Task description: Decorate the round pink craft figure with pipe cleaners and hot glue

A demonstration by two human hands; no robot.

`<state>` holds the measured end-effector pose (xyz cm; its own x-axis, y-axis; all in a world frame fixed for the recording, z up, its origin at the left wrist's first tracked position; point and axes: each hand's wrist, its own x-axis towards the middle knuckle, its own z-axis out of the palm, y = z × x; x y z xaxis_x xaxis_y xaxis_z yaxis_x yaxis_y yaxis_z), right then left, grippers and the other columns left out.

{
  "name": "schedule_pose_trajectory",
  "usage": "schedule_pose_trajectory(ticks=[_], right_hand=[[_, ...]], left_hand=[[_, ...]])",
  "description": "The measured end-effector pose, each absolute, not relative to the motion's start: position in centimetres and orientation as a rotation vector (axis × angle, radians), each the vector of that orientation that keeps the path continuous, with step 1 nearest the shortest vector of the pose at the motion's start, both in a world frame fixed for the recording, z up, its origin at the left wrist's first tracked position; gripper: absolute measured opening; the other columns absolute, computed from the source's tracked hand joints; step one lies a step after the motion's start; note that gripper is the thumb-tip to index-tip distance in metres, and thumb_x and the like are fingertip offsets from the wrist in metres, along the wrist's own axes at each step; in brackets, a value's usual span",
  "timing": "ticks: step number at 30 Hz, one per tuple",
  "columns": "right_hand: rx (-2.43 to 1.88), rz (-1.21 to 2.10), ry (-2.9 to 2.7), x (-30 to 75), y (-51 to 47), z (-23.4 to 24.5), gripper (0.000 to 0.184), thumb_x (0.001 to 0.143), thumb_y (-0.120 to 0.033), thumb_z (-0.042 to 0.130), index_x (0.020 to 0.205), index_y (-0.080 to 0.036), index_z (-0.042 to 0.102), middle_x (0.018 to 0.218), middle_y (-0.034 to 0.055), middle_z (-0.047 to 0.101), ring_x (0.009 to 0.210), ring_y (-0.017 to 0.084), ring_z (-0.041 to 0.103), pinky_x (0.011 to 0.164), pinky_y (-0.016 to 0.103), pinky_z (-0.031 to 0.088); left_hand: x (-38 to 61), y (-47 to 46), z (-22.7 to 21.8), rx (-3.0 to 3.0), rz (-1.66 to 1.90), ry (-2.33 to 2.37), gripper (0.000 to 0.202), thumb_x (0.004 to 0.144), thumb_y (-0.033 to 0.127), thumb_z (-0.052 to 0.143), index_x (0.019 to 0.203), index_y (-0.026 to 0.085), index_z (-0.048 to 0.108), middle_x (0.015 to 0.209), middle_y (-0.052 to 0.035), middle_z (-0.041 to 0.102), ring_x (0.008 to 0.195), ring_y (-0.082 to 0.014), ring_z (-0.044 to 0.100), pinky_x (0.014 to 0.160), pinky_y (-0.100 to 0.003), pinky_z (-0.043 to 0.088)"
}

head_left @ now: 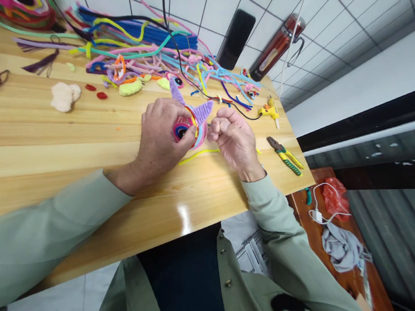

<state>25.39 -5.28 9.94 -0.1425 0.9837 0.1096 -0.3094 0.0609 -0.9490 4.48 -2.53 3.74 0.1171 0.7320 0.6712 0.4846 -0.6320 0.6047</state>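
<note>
My left hand [160,133] is wrapped round a small pipe-cleaner figure [194,119] with a pink and blue coiled body and purple fins, held just above the wooden table [46,140]. My right hand [232,136] is closed in a pinch right beside the figure, gripping a thin strand that I cannot make out clearly. A yellow pipe cleaner [198,155] lies on the table under both hands.
A big heap of coloured pipe cleaners [139,45] covers the far side. Yellow glue gun [269,111] and green-handled pliers [285,154] lie to the right. A cream pom-pom [62,96] and red discs [96,91] sit left. A black phone [236,37] leans on the wall.
</note>
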Motion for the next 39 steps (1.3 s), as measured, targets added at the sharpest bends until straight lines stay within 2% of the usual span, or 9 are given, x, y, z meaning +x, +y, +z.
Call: schedule_pose_trajectory(ticks=[10, 14, 16, 19, 21, 23, 29, 33, 39], right_hand=[[-0.868, 1.235, -1.204, 25.9, -4.7, 8.9, 0.035, 0.097, -0.048, 0.092, 0.111, -0.031, 0.064, 0.072, -0.0108, 0.049, 0.064, 0.015, 0.050, 0.067, 0.032, 0.053], [-0.927, 1.082, -1.395, 26.1, -4.6, 7.6, 0.034, 0.106, -0.057, 0.086, 0.117, -0.030, 0.067, 0.073, -0.0104, 0.054, 0.064, 0.014, 0.050, 0.067, 0.030, 0.051], [-1.006, 0.962, -1.521, 26.2, -4.7, 7.0, 0.040, 0.108, -0.063, 0.085, 0.124, -0.030, 0.069, 0.085, -0.0062, 0.064, 0.074, 0.016, 0.059, 0.075, 0.033, 0.058], [-1.123, 0.742, -1.721, 26.3, -4.8, 6.3, 0.052, 0.109, -0.070, 0.084, 0.139, -0.030, 0.070, 0.126, 0.0056, 0.077, 0.115, 0.025, 0.075, 0.105, 0.045, 0.069], [-1.123, 0.633, -1.829, 26.3, -4.8, 6.0, 0.057, 0.110, -0.072, 0.081, 0.148, -0.031, 0.068, 0.151, 0.0113, 0.074, 0.143, 0.032, 0.071, 0.120, 0.053, 0.068], [-1.089, 0.595, -1.895, 26.4, -4.7, 5.6, 0.061, 0.112, -0.074, 0.078, 0.155, -0.032, 0.065, 0.165, 0.0139, 0.069, 0.158, 0.035, 0.066, 0.127, 0.058, 0.067], [-1.083, 0.622, -1.982, 26.6, -4.4, 5.1, 0.071, 0.112, -0.073, 0.080, 0.169, -0.035, 0.059, 0.178, 0.0152, 0.064, 0.168, 0.038, 0.062, 0.139, 0.065, 0.061], [-1.089, 0.610, -1.999, 26.5, -4.4, 5.1, 0.072, 0.112, -0.073, 0.080, 0.169, -0.034, 0.059, 0.177, 0.0162, 0.065, 0.169, 0.039, 0.062, 0.141, 0.068, 0.060], [-1.080, 0.572, -2.015, 26.4, -4.4, 5.0, 0.072, 0.114, -0.078, 0.075, 0.167, -0.033, 0.058, 0.176, 0.0173, 0.066, 0.168, 0.038, 0.063, 0.141, 0.068, 0.060]], left_hand=[[4.6, -2.5, 3.7, 2.186, 1.528, 1.257, 0.027, 0.102, 0.029, 0.085, 0.122, 0.032, 0.068, 0.133, -0.0069, 0.082, 0.130, -0.0377, 0.073, 0.119, -0.065, 0.059], [4.6, -2.4, 3.4, 2.226, 1.538, 1.237, 0.031, 0.099, 0.029, 0.086, 0.124, 0.031, 0.068, 0.134, -0.0081, 0.082, 0.129, -0.0379, 0.072, 0.118, -0.066, 0.059], [4.6, -2.4, 3.3, 2.210, 1.566, 1.261, 0.035, 0.097, 0.029, 0.088, 0.126, 0.030, 0.069, 0.135, -0.0080, 0.082, 0.128, -0.0379, 0.073, 0.117, -0.065, 0.059], [4.5, -2.5, 3.3, 2.130, 1.548, 1.267, 0.034, 0.099, 0.030, 0.085, 0.129, 0.034, 0.070, 0.138, -0.0075, 0.081, 0.134, -0.0390, 0.075, 0.120, -0.064, 0.060], [4.3, -2.6, 3.3, 2.111, 1.525, 1.237, 0.033, 0.101, 0.030, 0.083, 0.131, 0.035, 0.070, 0.139, -0.0080, 0.080, 0.137, -0.0402, 0.075, 0.121, -0.064, 0.060], [4.1, -2.7, 3.4, 2.128, 1.510, 1.226, 0.035, 0.100, 0.028, 0.082, 0.132, 0.034, 0.069, 0.142, -0.0090, 0.080, 0.139, -0.0411, 0.075, 0.121, -0.066, 0.061], [4.0, -2.7, 3.5, 2.185, 1.488, 1.234, 0.037, 0.102, 0.026, 0.081, 0.135, 0.033, 0.067, 0.144, -0.0088, 0.080, 0.138, -0.0392, 0.076, 0.121, -0.065, 0.063], [3.8, -2.6, 3.3, 2.297, 1.612, 1.172, 0.041, 0.101, 0.022, 0.079, 0.138, 0.031, 0.064, 0.140, -0.0076, 0.081, 0.130, -0.0358, 0.077, 0.113, -0.062, 0.065], [3.5, -2.7, 3.3, 2.241, 1.554, 1.177, 0.037, 0.105, 0.025, 0.078, 0.138, 0.035, 0.063, 0.144, -0.0061, 0.079, 0.137, -0.0355, 0.076, 0.119, -0.062, 0.063]])
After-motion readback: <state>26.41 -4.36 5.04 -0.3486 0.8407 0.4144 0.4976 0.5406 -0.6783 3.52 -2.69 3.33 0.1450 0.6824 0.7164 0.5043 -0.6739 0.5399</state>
